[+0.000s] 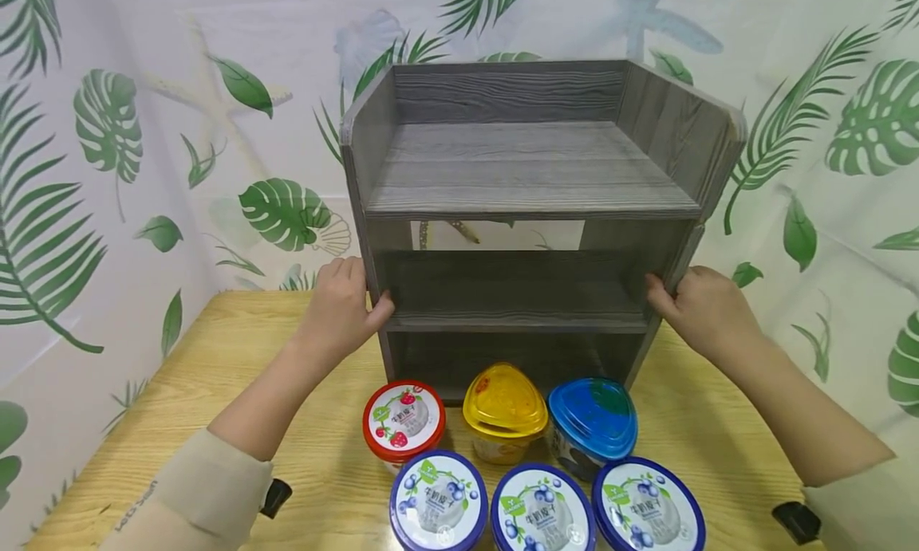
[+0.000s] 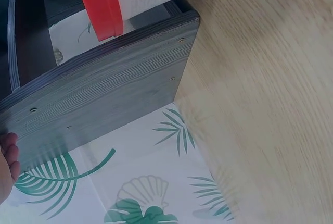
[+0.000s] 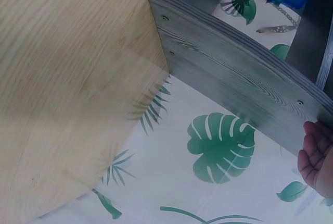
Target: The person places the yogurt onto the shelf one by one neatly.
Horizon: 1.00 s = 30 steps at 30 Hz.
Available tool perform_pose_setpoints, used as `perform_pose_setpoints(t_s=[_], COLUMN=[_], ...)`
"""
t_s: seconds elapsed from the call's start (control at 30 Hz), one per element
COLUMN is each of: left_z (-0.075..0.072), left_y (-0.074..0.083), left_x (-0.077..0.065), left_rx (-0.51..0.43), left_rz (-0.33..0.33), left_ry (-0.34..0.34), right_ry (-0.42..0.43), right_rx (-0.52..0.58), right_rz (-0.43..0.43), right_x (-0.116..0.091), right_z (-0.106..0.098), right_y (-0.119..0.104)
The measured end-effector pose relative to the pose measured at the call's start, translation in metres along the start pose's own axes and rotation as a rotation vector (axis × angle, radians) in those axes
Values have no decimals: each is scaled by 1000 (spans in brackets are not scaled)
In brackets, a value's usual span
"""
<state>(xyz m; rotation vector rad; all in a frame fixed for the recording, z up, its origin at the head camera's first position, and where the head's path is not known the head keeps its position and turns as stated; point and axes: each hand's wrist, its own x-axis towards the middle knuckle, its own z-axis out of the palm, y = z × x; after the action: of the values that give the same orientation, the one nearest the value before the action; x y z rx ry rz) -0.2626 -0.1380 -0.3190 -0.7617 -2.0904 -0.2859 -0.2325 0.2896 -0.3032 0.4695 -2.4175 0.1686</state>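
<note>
A small grey wood-grain shelf unit [image 1: 527, 288] stands upright on the table, with an open top tray and compartments below. My left hand [image 1: 345, 302] grips its left side panel, the thumb hooked round the front edge. On the opposite side, my right hand [image 1: 700, 305] holds the right panel with its thumb on the inner face. In the left wrist view, the fingers [image 2: 9, 156] lie against the panel's outside. Curled fingers [image 3: 312, 153] press the outer face in the right wrist view.
Before the shelf sit a red-lidded tub [image 1: 404, 417], a yellow-lidded container [image 1: 505, 403] and a blue-lidded container [image 1: 594, 419]. Nearer me are three round tubs with blueberry lids, one a left tub [image 1: 439, 499]. A leaf-patterned cloth [image 1: 179, 120] hangs behind the wooden table [image 1: 244, 336].
</note>
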Motion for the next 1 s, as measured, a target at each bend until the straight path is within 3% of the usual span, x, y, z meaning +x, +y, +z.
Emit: perform_pose_setpoints(t_s=[0.33, 0.73, 1.0], left_z=[2, -2, -3], left_y=[-4, -2, 0], left_x=[-1, 0, 1], left_rx=[-3, -66, -61], left_rz=[13, -23, -27], left_ry=[55, 8, -13], right_ry=[-34, -31, -15], right_rx=[-10, 0, -1], right_rz=[29, 50, 39], right_x=[2, 0, -1], right_z=[-1, -1, -2], right_y=[-4, -4, -3])
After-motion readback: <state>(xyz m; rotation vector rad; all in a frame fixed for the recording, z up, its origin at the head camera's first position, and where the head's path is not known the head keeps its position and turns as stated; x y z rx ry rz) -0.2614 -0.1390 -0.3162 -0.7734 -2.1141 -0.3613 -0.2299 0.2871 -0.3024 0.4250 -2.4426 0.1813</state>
